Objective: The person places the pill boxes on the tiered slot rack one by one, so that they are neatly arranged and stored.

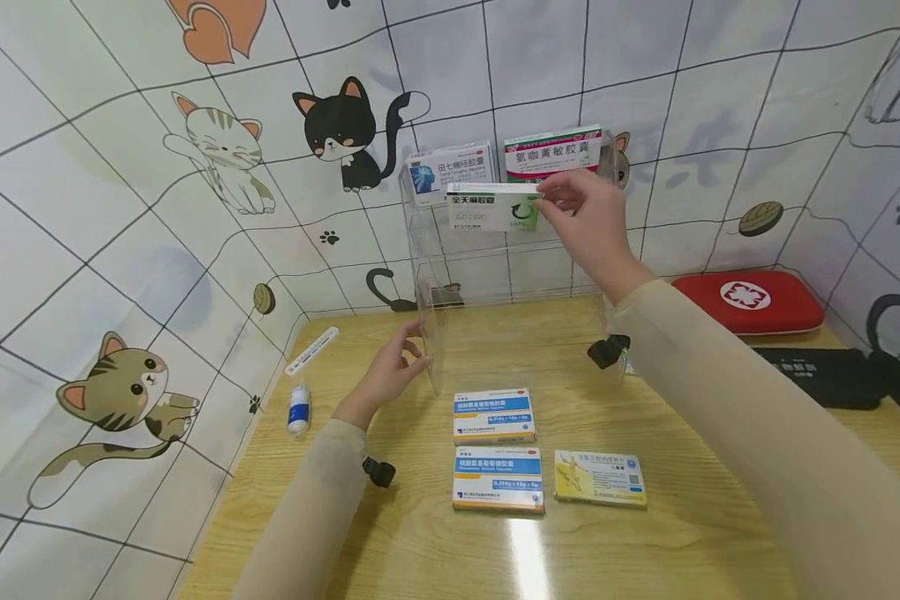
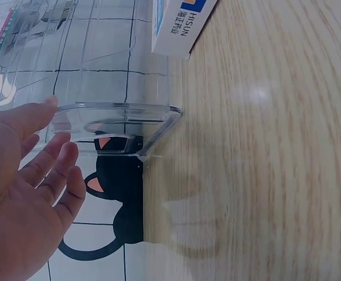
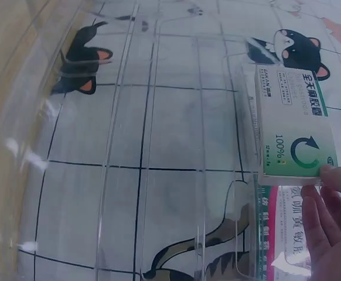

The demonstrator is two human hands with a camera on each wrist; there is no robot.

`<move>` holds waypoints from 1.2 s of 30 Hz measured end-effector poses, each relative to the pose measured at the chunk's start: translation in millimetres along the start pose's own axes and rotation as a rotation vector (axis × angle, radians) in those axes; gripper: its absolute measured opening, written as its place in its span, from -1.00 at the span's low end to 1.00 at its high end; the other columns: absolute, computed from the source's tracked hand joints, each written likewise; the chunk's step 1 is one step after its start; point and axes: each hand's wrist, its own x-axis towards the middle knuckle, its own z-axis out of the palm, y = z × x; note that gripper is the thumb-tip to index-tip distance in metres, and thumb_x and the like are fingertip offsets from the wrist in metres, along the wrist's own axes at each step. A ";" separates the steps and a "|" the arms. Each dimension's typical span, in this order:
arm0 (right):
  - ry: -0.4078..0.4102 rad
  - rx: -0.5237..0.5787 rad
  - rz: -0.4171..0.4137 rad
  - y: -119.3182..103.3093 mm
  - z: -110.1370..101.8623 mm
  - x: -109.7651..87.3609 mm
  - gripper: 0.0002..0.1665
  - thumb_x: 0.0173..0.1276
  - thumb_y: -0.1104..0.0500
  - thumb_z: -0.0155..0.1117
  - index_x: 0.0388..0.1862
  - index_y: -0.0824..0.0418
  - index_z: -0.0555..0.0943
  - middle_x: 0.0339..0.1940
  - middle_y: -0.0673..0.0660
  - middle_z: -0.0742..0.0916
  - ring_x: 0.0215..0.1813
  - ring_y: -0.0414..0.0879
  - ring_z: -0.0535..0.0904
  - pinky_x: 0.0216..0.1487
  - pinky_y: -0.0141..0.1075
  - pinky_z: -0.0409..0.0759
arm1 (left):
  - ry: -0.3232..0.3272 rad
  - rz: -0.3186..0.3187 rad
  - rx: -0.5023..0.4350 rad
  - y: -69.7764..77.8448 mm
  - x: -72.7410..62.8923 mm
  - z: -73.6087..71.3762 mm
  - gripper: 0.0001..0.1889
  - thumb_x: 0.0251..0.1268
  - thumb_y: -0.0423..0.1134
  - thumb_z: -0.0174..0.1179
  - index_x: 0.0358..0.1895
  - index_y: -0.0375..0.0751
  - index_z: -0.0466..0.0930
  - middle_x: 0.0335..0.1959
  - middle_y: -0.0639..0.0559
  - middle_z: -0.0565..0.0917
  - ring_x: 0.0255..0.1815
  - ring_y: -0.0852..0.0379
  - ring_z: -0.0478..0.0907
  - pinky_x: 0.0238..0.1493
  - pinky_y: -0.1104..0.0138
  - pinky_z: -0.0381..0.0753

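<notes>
My right hand (image 1: 591,218) pinches a white and green medicine box (image 1: 487,210) by its right end. The box is held level before the upper tier of a clear plastic display rack (image 1: 432,333). Behind it on that tier stand a white and blue medicine box (image 1: 457,171) and a white, red and green one (image 1: 558,152), partly covered by the hand and held box. My left hand (image 1: 390,372) is at the rack's left side panel. Its thumb lies right at the panel edge in the left wrist view, with the fingers (image 2: 59,170) loosely extended beside it.
Two blue and white medicine boxes (image 1: 497,479) and a yellow one (image 1: 600,478) lie before the rack. At left are a small white and blue bottle (image 1: 298,410) and a white strip (image 1: 312,351). A red case (image 1: 750,304) and a black pouch (image 1: 817,375) lie right.
</notes>
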 end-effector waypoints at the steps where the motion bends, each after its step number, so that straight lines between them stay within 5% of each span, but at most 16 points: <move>1: 0.007 -0.013 -0.012 0.3 5.4 4.4 -0.78 0.44 0.10 0.42 0.00 0.13 0.74 -0.02 0.02 0.81 -0.06 -0.20 0.73 0.04 -0.43 0.62 | -0.001 0.005 -0.002 -0.5 0.1 -0.2 -0.28 0.52 -0.24 0.25 0.62 -0.06 0.13 0.42 -0.28 0.44 0.03 -0.01 0.53 -0.19 0.33 0.51; 11: -0.080 0.022 0.028 16.9 62.0 21.5 -0.79 0.46 0.14 0.40 0.03 0.12 0.74 0.01 0.07 0.79 -0.01 -0.10 0.74 0.11 -0.25 0.67 | 0.042 0.017 -0.007 -6.2 -7.0 -9.4 -0.29 0.49 -0.32 0.25 0.61 -0.08 0.15 0.40 -0.29 0.44 0.01 -0.08 0.53 -0.24 0.35 0.50; 20: -0.088 0.040 -0.005 23.6 61.5 11.9 -0.65 0.43 0.21 0.42 0.18 0.15 0.72 0.17 0.10 0.76 0.13 -0.05 0.71 0.21 -0.21 0.65 | 0.040 0.041 -0.014 -5.3 -5.6 -5.4 -0.30 0.49 -0.31 0.25 0.60 -0.10 0.16 0.39 -0.32 0.44 -0.01 -0.03 0.53 -0.26 0.38 0.49; 29: -0.001 0.059 -0.034 31.3 26.1 -42.0 -0.67 0.40 0.33 0.37 0.13 0.22 0.72 0.22 0.14 0.71 0.18 0.08 0.63 0.23 -0.02 0.59 | 0.018 0.031 -0.013 -2.2 -3.2 1.9 -0.27 0.48 -0.36 0.25 0.62 -0.11 0.14 0.39 -0.30 0.45 0.00 -0.03 0.52 -0.25 0.38 0.50; 36: -0.147 -0.055 -0.032 39.8 0.7 -96.0 -0.73 0.42 0.30 0.37 0.08 0.20 0.73 0.24 0.19 0.70 0.17 0.17 0.60 0.18 0.11 0.55 | 0.019 0.022 -0.013 -3.3 -0.9 2.6 -0.27 0.49 -0.34 0.25 0.62 -0.09 0.13 0.42 -0.30 0.43 0.08 -0.05 0.51 -0.09 0.25 0.51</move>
